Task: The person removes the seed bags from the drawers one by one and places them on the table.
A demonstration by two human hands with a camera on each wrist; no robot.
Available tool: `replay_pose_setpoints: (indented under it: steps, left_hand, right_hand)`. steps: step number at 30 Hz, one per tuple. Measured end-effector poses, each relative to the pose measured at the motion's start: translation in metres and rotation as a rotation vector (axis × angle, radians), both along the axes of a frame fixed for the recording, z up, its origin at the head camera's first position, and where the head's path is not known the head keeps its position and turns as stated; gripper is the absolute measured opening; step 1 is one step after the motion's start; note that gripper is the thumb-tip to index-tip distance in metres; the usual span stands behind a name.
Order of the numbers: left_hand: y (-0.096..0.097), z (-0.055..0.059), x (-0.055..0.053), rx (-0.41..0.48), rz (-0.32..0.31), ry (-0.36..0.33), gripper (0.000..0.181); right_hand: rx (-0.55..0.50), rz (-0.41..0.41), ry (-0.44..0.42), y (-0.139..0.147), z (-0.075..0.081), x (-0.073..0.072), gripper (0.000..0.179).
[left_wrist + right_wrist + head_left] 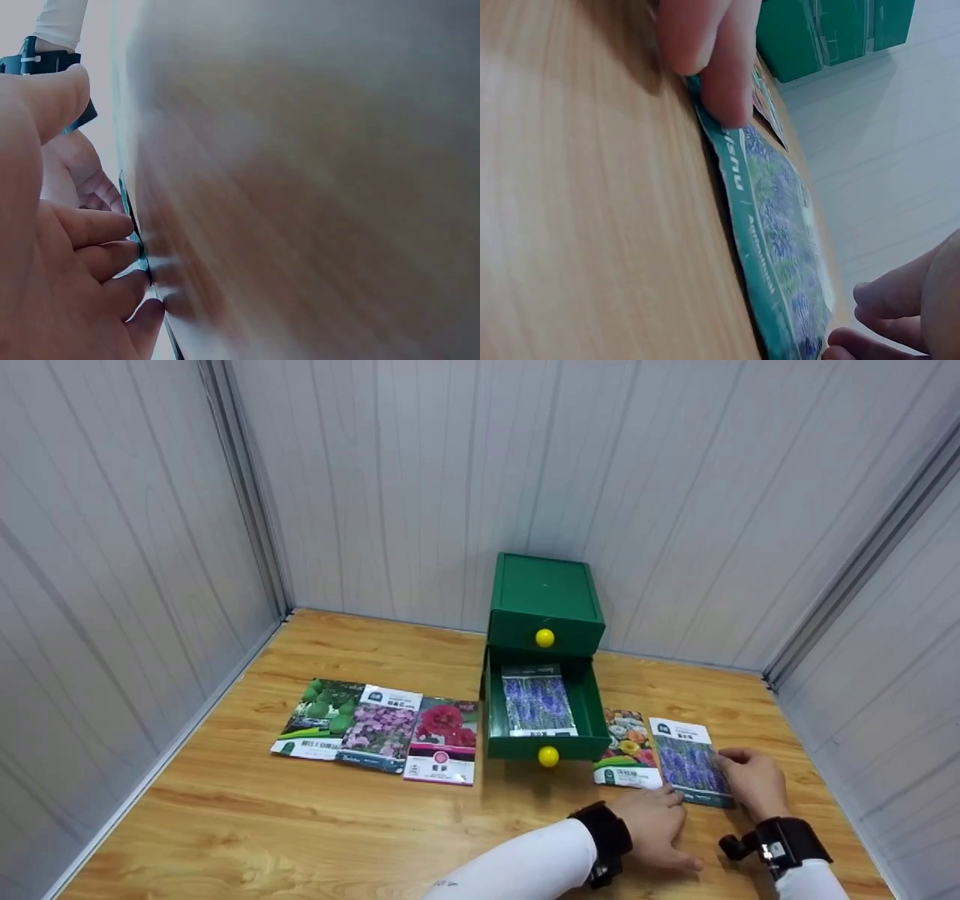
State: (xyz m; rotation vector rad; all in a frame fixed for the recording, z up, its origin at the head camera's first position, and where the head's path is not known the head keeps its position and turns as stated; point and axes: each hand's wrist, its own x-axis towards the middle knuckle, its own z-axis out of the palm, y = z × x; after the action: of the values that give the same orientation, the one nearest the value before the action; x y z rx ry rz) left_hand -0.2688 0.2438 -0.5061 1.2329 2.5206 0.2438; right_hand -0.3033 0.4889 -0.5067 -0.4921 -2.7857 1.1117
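On the bench (285,840), at 8 o'clock from the green drawer unit (546,585), a green-fruit packet (311,720), a pink-flower packet (379,727) and a red-flower packet (442,739) bear characters too small to read. The lower drawer (589,746) stands pulled out, a packet of lavender-blue flowers (536,701) inside. At 4 o'clock lie a mixed-flower packet (628,746) and, just beside it, the purple packet (686,761), its teal band (746,217) reading "Agricultural". The left hand's (651,823) fingers, close together, touch its 7 o'clock corner; the right hand's (756,781), loosely bent, rest against its 3 o'clock edge.
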Motion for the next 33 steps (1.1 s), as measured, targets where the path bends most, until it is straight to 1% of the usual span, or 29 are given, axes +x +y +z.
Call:
replay_pose_setpoints:
  steps: [6,10,15,19,22,24,29,31,33]
  left_hand:
    - [-0.005,0.005,-0.001,-0.008,0.030,-0.024,0.074]
    - [-0.005,0.008,0.000,-0.010,0.043,-0.039,0.075]
    - [-0.005,0.010,0.000,-0.002,0.036,-0.031,0.077]
    - [-0.006,0.017,-0.001,0.016,0.023,-0.013,0.077]
    - [-0.012,0.029,-0.003,0.058,0.028,-0.008,0.078]
    - [-0.019,0.040,-0.005,0.106,0.036,-0.023,0.078]
    - [-0.046,0.068,-0.015,0.291,0.068,-0.114,0.075]
    - [-0.061,0.079,-0.018,0.371,0.092,-0.149,0.071]
    - [-0.076,0.088,-0.020,0.457,0.119,-0.168,0.068]
  right_hand:
    - [-0.015,0.019,-0.010,-0.005,0.001,-0.001,0.050]
    - [-0.002,0.032,-0.015,-0.005,0.002,0.000,0.050]
    - [0.003,0.036,-0.035,-0.005,0.002,-0.001,0.051]
    - [-0.008,0.034,-0.048,-0.005,0.004,-0.001,0.053]
    - [-0.020,0.052,-0.042,-0.008,0.006,-0.002,0.056]
    - [-0.040,0.068,-0.029,-0.013,0.010,-0.002,0.057]
    - [-0.086,0.094,0.021,-0.032,0.024,-0.003,0.055]
    - [-0.082,0.113,0.041,-0.042,0.032,-0.004,0.055]
    - [-0.066,0.146,0.066,-0.051,0.040,-0.005,0.055]
